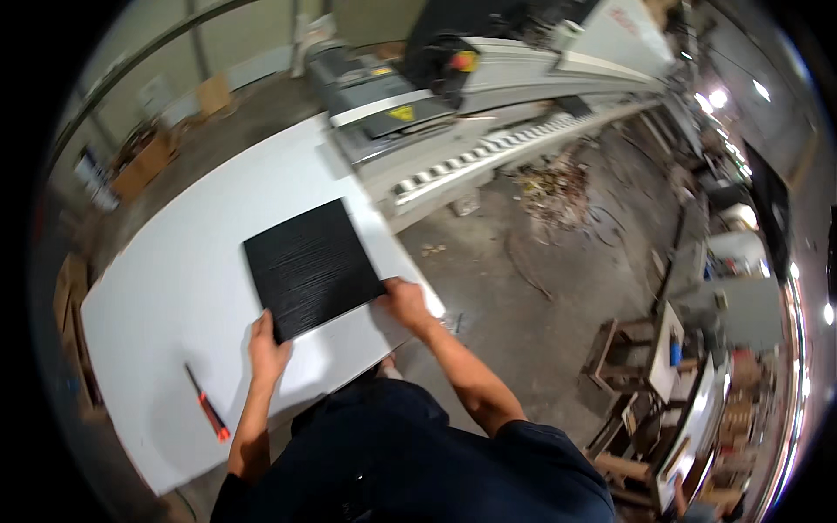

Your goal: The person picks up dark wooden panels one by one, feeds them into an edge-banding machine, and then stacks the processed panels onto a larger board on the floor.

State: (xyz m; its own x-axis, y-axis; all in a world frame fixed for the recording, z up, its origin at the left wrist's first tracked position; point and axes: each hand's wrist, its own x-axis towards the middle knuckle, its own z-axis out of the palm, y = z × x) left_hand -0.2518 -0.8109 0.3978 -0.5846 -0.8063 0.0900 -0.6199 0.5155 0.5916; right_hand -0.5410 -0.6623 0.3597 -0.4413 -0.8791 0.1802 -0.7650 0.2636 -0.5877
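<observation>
Between my two hands is a flat black panel (312, 266) with a wood-grain surface, just over the white tabletop (174, 305). My left hand (267, 345) grips its near left corner, the thumb at the edge. At the near right corner my right hand (404, 302) has its fingers closed on the same panel. Whether the panel rests on the table or is lifted a little, I cannot tell. To the left of my left forearm lies a tool with an orange-red handle and a thin dark blade (206, 401), apart from both hands.
A long grey machine (392, 122) with a row of pads along its rail (488, 155) adjoins the table's far right side. Scraps (558, 192) lie heaped on the floor beneath it. Cardboard boxes (144, 166) stand at far left. A wooden stand (641, 353) is at right.
</observation>
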